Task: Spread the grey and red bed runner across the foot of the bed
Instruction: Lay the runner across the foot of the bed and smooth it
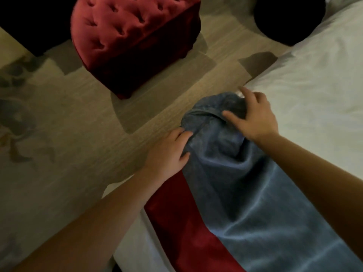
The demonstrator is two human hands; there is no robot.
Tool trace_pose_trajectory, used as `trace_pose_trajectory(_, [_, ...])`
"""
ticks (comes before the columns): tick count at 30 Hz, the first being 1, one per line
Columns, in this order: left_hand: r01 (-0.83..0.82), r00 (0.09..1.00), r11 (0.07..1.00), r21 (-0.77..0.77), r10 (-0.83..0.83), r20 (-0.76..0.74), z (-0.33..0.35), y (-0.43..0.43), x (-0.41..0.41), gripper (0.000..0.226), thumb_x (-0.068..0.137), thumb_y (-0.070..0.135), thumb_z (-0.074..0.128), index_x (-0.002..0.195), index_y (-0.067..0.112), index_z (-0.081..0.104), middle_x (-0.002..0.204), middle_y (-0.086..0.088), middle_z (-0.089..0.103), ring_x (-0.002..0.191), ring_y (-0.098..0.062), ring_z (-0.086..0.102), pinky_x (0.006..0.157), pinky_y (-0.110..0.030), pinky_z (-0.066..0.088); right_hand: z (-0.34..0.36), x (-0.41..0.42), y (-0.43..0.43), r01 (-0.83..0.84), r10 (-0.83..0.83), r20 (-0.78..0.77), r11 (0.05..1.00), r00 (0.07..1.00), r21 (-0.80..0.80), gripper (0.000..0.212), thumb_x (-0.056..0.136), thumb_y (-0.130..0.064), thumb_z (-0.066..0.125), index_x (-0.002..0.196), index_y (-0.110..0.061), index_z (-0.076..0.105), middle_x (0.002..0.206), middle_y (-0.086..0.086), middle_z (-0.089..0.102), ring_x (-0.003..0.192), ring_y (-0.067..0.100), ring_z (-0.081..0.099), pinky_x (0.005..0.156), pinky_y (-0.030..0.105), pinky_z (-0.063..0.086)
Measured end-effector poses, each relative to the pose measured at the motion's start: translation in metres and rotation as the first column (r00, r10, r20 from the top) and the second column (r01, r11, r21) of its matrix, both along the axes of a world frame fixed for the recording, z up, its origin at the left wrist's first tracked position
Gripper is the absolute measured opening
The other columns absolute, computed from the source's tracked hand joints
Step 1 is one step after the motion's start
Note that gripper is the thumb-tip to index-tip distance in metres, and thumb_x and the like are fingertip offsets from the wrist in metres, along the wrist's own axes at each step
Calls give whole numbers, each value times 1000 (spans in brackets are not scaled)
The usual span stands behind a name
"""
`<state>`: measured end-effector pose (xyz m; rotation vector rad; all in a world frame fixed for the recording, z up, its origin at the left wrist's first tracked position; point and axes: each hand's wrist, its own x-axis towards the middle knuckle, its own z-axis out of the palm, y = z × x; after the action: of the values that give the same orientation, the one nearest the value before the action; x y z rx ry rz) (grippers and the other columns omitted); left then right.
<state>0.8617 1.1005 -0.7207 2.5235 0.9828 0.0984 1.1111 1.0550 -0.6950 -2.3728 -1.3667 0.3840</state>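
At the lower right of the frame, the bed runner [245, 193] lies along the edge of the bed [318, 79], running from the bottom edge up toward the centre. Most of its visible face is grey-blue, with a deep red band along its left side, nearest the mattress edge. Lower down it lies fairly flat; its upper end, at the bed's corner, is bunched and rumpled, with a folded hem curling across the top.

The left hand [169, 152] sits at the runner's left edge just above where the red band ends, fingers curled into the grey cloth and thumb pressed on top, pinching a fold. The right hand [253, 116] rests on the bunched upper end, palm down, fingers spread and loosely bent over the cloth, with the thumb reaching left along the hem; whether it grips any fabric underneath cannot be told. Both forearms reach in bare from the bottom of the frame.

The white sheet is creased to the right of the runner. On the wood-look floor [78, 134] in the upper left stands a red tufted velvet ottoman [133, 40], well apart from the bed. A dark round object [288, 18] sits at the top right, too dim to identify.
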Motion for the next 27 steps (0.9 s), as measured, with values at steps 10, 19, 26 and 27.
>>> trace_pose_trajectory(10, [-130, 991, 991, -36, 128, -43, -11, 3, 6, 19, 89, 24, 60, 107, 17, 60, 95, -4, 61, 83, -22, 60, 64, -35, 49, 1, -7, 12, -459, 491, 141, 864, 860, -206, 32, 89, -18, 57, 120, -12, 61, 117, 18, 60, 108, 36, 53, 89, 42, 45])
trace_pose_trajectory(19, [-258, 956, 965, 40, 261, -132, -25, -5, -31, 49, 91, 31, 56, 135, 16, 42, 124, -6, 52, 105, -19, 56, 79, -35, 54, 11, 8, 63, -173, 372, 343, 854, 863, -491, 34, 91, -18, 52, 125, -16, 53, 122, 16, 51, 117, 35, 45, 95, 47, 36])
trace_pose_trajectory(26, [-645, 764, 748, -155, 621, -176, -49, -11, -62, 34, 101, 25, 36, 75, 9, 53, 67, -4, 54, 60, -18, 50, 53, -27, 33, -14, -2, 58, 98, -79, 73, 949, 994, -301, 52, 93, -35, 46, 139, -17, 30, 130, 21, 47, 116, 41, 49, 92, 51, 42])
trace_pose_trajectory(27, [-688, 725, 691, -221, 655, -211, -52, -8, -69, 40, 101, 22, 38, 64, 11, 46, 58, -2, 48, 54, -17, 46, 49, -27, 28, -16, 5, 57, 180, -167, 68, 922, 984, -343, 49, 95, -38, 41, 137, -12, 35, 131, 22, 48, 119, 41, 47, 97, 50, 39])
